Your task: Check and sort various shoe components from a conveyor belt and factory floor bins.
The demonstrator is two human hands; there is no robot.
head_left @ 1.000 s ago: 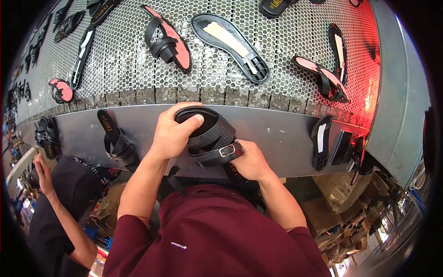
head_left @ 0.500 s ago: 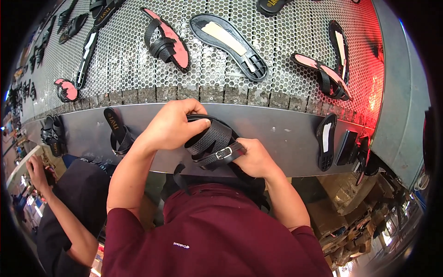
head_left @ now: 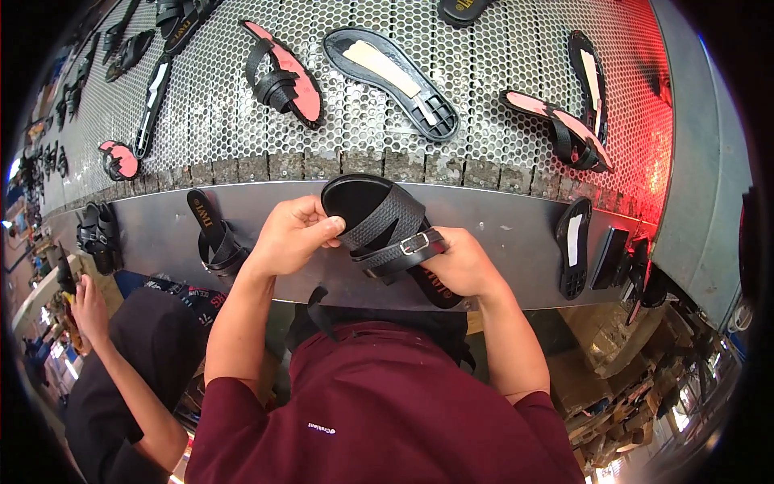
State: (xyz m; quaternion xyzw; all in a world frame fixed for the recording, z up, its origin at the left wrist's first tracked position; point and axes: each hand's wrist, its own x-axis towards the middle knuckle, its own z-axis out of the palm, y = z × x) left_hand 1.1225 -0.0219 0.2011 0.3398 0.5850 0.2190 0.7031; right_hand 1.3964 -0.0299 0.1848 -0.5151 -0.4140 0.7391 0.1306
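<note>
The black sandal (head_left: 387, 230), with textured straps and a silver buckle, lay at the front edge of the metal ledge (head_left: 500, 222). Half a second earlier it had been more covered; now its sole showed. The left hand (head_left: 292, 235) pinched its strap, and the right hand (head_left: 468, 262) gripped its heel end.

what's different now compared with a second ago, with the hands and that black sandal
The left hand slid off the top of the black sandal to its left edge, baring the front of the footbed. The right hand kept its grip at the buckle end. The loose sandal on the steel ledge and the co-worker's hand drifted right in the picture. The sandal parts on the perforated belt stayed where they were.
</note>
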